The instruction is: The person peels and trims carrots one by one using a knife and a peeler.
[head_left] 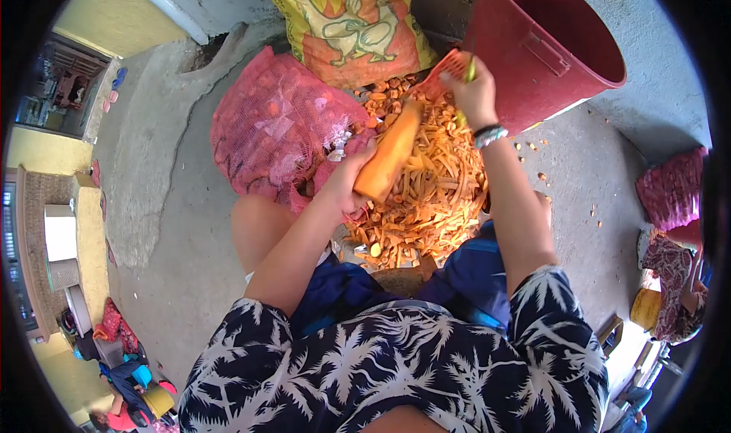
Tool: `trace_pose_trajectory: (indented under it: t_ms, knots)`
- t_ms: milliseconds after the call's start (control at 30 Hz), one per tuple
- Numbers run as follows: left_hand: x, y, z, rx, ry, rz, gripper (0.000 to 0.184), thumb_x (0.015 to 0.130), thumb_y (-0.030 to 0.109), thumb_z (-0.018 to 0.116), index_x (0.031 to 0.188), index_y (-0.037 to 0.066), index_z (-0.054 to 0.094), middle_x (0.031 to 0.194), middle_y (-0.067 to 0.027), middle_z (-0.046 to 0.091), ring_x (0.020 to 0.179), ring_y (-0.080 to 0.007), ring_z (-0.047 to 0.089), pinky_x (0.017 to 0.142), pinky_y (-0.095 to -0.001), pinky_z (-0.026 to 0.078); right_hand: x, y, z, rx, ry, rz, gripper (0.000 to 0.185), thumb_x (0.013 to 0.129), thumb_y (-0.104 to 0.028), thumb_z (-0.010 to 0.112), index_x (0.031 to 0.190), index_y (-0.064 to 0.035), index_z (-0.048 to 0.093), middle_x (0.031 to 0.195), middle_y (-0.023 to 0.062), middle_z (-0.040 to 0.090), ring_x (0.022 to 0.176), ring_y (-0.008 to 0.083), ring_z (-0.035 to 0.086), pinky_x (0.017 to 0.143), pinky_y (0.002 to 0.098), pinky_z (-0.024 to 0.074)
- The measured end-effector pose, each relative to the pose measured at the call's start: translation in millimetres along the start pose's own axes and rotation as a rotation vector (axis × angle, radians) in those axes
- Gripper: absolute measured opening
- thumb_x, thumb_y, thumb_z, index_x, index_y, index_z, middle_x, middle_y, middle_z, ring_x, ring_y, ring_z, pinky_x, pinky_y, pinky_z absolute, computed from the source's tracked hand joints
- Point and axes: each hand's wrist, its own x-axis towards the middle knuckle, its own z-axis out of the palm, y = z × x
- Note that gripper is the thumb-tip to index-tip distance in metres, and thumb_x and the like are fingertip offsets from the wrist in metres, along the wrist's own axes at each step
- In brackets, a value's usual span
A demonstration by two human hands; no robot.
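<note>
My left hand (346,183) is wrapped round the thick end of a large peeled carrot (391,153), held slanted away from me. My right hand (477,98), wearing a bracelet, is closed round a green-handled tool (461,119), of which only parts of the handle show; its working end is hidden. Right beside those fingers is an orange-red perforated plastic piece (438,76); I cannot tell whether the hand holds it too. Beneath both hands lies a heap of orange peelings (434,197), with cut carrot ends (378,102) at its far side.
A pink mesh sack (278,128) bulges at the left of the heap. Behind stands a yellow printed sack (350,25), and a tall red bin (518,60) is at back right. Scraps dot the concrete floor (575,182). Other people (674,288) sit at the edges.
</note>
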Motion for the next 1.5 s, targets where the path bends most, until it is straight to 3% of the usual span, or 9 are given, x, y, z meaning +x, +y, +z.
trace_pose_trajectory:
  t_ms: [100,367,567,700,800,967,1233,1433,1500]
  knots:
    - [-14.7,1.0,7.5,-0.082,-0.111,-0.047,0.048,0.088,0.037,0.046,0.120,0.002,0.042,0.097,-0.0170,0.057,0.087,-0.0269,0.059,0.073,-0.0382,0.050,21.7,18.5,-12.6,-0.142,0.272,0.045,0.024,0.072,-0.006,0.069,0.091,0.0005,0.058,0.079,0.0064,0.065,0.070,0.0145,0.060,0.063,0.0277,0.0475]
    - [34.2,8.7,-21.5,-0.220,-0.063,0.149,0.042,0.091,0.040,0.040,0.113,0.006,0.048,0.097,-0.0090,0.059,0.082,-0.0198,0.059,0.068,-0.0342,0.050,-77.0,-70.6,17.7,0.315,-0.224,0.425,0.033,0.074,-0.002,0.067,0.105,-0.0012,0.054,0.100,0.0036,0.059,0.085,0.0116,0.058,0.075,0.0251,0.0497]
    - [35.4,-5.9,-7.1,-0.003,0.210,0.057,0.041,0.090,0.043,0.044,0.111,0.008,0.050,0.094,-0.0072,0.058,0.079,-0.0210,0.058,0.071,-0.0355,0.048,-62.0,-30.4,26.8,0.104,-0.285,0.200,0.029,0.070,-0.010,0.072,0.094,-0.0014,0.058,0.083,0.0058,0.062,0.077,0.0137,0.058,0.069,0.0276,0.0473]
    - [6.3,-6.6,2.6,-0.004,0.172,-0.008,0.047,0.089,0.044,0.046,0.117,0.006,0.046,0.096,-0.0077,0.059,0.077,-0.0219,0.060,0.066,-0.0337,0.051,6.4,10.9,1.8,-0.008,0.157,-0.126,0.024,0.071,-0.005,0.070,0.091,-0.0013,0.058,0.080,0.0042,0.062,0.073,0.0137,0.058,0.064,0.0263,0.0469]
    - [-6.9,-0.4,4.2,-0.048,0.095,0.063,0.049,0.089,0.044,0.044,0.121,0.006,0.043,0.101,-0.0100,0.058,0.083,-0.0245,0.061,0.067,-0.0343,0.053,15.9,12.9,-13.7,-0.203,0.297,0.086,0.022,0.072,-0.001,0.068,0.092,-0.0030,0.058,0.081,0.0028,0.062,0.071,0.0124,0.058,0.062,0.0239,0.0471]
    - [20.1,10.2,-9.1,-0.058,0.215,0.161,0.047,0.089,0.042,0.045,0.120,0.007,0.044,0.101,-0.0098,0.058,0.093,-0.0217,0.058,0.081,-0.0381,0.047,-51.6,-41.3,13.3,0.339,-0.034,0.176,0.029,0.074,-0.002,0.068,0.100,-0.0036,0.055,0.091,0.0032,0.060,0.075,0.0105,0.058,0.064,0.0250,0.0484]
    - [18.7,9.4,18.0,0.201,0.317,0.133,0.043,0.092,0.045,0.035,0.111,0.009,0.048,0.093,-0.0052,0.057,0.081,-0.0157,0.057,0.071,-0.0327,0.048,-69.6,-51.5,19.6,0.144,-0.307,0.081,0.030,0.073,-0.008,0.071,0.098,-0.0023,0.057,0.086,0.0040,0.061,0.075,0.0134,0.056,0.070,0.0268,0.0457]
    - [-1.2,-0.4,0.0,0.162,0.200,-0.005,0.051,0.089,0.049,0.040,0.119,0.007,0.047,0.097,-0.0082,0.058,0.083,-0.0213,0.061,0.073,-0.0365,0.050,7.5,0.1,-0.9,-0.246,0.211,-0.044,0.021,0.075,-0.004,0.067,0.093,-0.0023,0.057,0.079,0.0022,0.062,0.072,0.0118,0.057,0.064,0.0254,0.0469]
    - [-2.5,1.3,-6.3,0.010,0.199,0.020,0.049,0.090,0.047,0.040,0.119,0.008,0.046,0.099,-0.0070,0.057,0.084,-0.0205,0.060,0.073,-0.0355,0.050,8.9,7.5,-1.6,0.103,0.199,0.109,0.018,0.076,-0.004,0.067,0.090,-0.0026,0.056,0.077,0.0020,0.061,0.070,0.0105,0.056,0.060,0.0244,0.0463]
